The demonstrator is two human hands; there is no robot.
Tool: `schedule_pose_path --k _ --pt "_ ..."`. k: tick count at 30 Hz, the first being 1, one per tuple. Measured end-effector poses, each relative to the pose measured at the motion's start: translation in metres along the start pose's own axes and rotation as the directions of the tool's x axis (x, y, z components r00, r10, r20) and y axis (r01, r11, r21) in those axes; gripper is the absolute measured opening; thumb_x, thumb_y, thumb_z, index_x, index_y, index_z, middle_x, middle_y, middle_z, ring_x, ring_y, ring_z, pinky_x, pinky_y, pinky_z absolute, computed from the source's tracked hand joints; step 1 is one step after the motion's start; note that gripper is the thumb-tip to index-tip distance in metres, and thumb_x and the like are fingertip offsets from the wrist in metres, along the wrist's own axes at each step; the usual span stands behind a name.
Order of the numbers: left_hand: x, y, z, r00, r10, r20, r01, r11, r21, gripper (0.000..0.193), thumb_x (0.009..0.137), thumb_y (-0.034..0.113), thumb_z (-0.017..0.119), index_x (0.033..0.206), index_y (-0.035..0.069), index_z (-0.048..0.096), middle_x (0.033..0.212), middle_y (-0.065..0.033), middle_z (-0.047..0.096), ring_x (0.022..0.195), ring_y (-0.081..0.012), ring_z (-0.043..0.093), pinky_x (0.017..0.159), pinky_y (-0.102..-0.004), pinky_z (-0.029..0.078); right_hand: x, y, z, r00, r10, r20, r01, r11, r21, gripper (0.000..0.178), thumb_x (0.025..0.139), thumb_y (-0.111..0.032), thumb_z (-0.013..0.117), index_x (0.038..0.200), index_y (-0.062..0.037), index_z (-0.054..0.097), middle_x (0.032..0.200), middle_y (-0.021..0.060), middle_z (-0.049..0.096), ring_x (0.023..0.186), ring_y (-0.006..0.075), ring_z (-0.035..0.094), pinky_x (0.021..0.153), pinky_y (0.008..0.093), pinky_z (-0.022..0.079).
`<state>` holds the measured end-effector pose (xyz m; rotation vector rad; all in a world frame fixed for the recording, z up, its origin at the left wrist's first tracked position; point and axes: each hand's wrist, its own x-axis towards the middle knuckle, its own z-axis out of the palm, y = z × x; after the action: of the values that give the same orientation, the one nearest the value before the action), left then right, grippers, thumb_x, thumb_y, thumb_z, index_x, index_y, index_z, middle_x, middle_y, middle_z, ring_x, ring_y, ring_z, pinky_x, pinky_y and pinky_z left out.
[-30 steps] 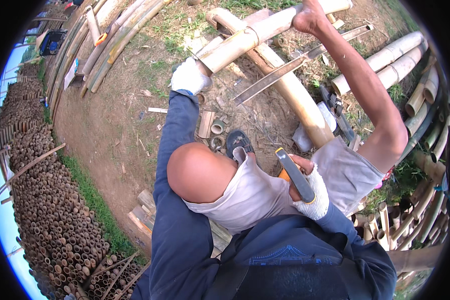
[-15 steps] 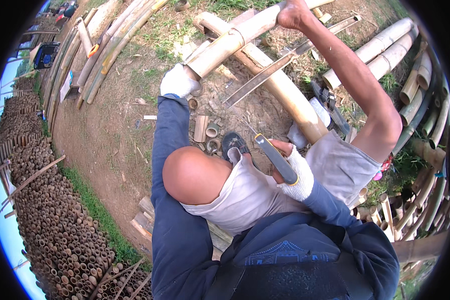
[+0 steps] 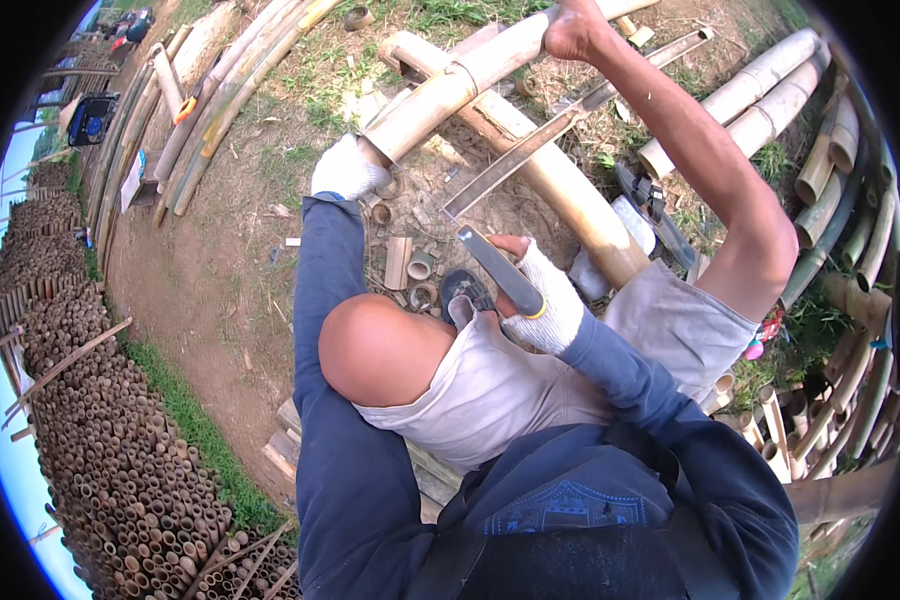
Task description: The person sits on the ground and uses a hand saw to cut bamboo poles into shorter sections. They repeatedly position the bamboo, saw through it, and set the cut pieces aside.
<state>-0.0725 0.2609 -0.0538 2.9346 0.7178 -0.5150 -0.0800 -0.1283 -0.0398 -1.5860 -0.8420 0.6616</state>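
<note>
A thick bamboo pole (image 3: 435,108) slants across a second bamboo pole (image 3: 560,185), with its cut end toward me. My left hand (image 3: 348,170), in a white glove with bare fingertips, grips that cut end; some fingers are hidden there. My bare right foot (image 3: 570,35) presses on the pole farther along. In my right hand (image 3: 545,300), gloved the same way, is a hand saw (image 3: 500,268) with a grey, yellow-trimmed handle. It is held over my lap, apart from the bamboo; its thin blade is hard to make out.
A split bamboo channel (image 3: 530,145) leans over the second pole. Small bamboo offcuts (image 3: 420,265) lie by my sandalled foot (image 3: 467,288). Long poles rest at the far left and right (image 3: 740,95). Many cut bamboo tubes (image 3: 120,430) are stacked on the left.
My right hand has moved the saw forward and left, nearer to the pole's cut end. My left hand stays at that end, and the whole view has shifted slightly.
</note>
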Motion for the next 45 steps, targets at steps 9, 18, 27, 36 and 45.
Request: schedule_pose_path --k 9,18,27,36,45 --pt "0.004 -0.012 0.022 0.995 -0.021 -0.098 0.029 0.997 0.074 0.052 0.078 0.035 0.082 0.128 0.018 0.076 0.121 -0.0188 0.074 0.110 -0.0388 0.071 0.097 -0.0458 0.059 0.069 -0.018 0.021 0.995 0.093 -0.042 -0.093 0.996 0.006 0.062 0.089 -0.001 0.067 0.148 -0.0116 0.052 0.109 0.0133 0.065 0.091 0.0193 0.066 0.085 0.0346 0.055" --pt "-0.007 -0.004 0.006 0.979 -0.168 -0.112 0.157 0.983 -0.096 0.050 0.076 0.034 0.083 0.122 0.015 0.077 0.113 -0.0201 0.078 0.109 -0.0399 0.075 0.094 -0.0453 0.061 -0.072 -0.016 -0.030 0.997 -0.055 -0.048 0.052 0.997 -0.060 0.066 0.085 0.006 0.064 0.149 -0.0031 0.050 0.121 0.0115 0.064 0.103 0.0192 0.065 0.094 0.0326 0.053" --pt "-0.004 -0.003 0.001 0.994 0.106 -0.030 -0.103 0.992 0.073 0.046 0.076 0.037 0.080 0.115 0.013 0.076 0.107 -0.0209 0.076 0.103 -0.0398 0.074 0.091 -0.0475 0.060 0.111 0.011 0.046 0.990 -0.099 -0.098 0.102 0.994 0.029 0.070 0.084 -0.008 0.078 0.148 -0.0149 0.052 0.107 0.0163 0.069 0.098 0.0343 0.072 0.088 0.0424 0.058" --pt "0.010 -0.028 0.021 0.990 -0.047 -0.132 0.023 0.984 -0.176 0.049 0.074 0.038 0.081 0.114 0.010 0.076 0.107 -0.0212 0.076 0.103 -0.0406 0.074 0.091 -0.0468 0.060 -0.101 -0.021 -0.043 1.000 -0.010 -0.003 0.009 0.992 -0.125 0.064 0.084 0.006 0.061 0.147 0.0020 0.050 0.134 0.0180 0.063 0.117 0.0305 0.066 0.105 0.0384 0.050" --pt "-0.006 -0.009 0.002 0.999 0.048 -0.009 -0.048 0.998 -0.027 0.055 0.070 0.041 0.083 0.116 0.010 0.080 0.116 -0.0244 0.076 0.109 -0.0399 0.074 0.094 -0.0459 0.059 0.089 0.003 0.036 1.000 0.016 0.006 -0.016 0.996 0.088 0.070 0.084 -0.006 0.076 0.148 -0.0106 0.051 0.117 0.0176 0.070 0.108 0.0348 0.072 0.094 0.0417 0.057"
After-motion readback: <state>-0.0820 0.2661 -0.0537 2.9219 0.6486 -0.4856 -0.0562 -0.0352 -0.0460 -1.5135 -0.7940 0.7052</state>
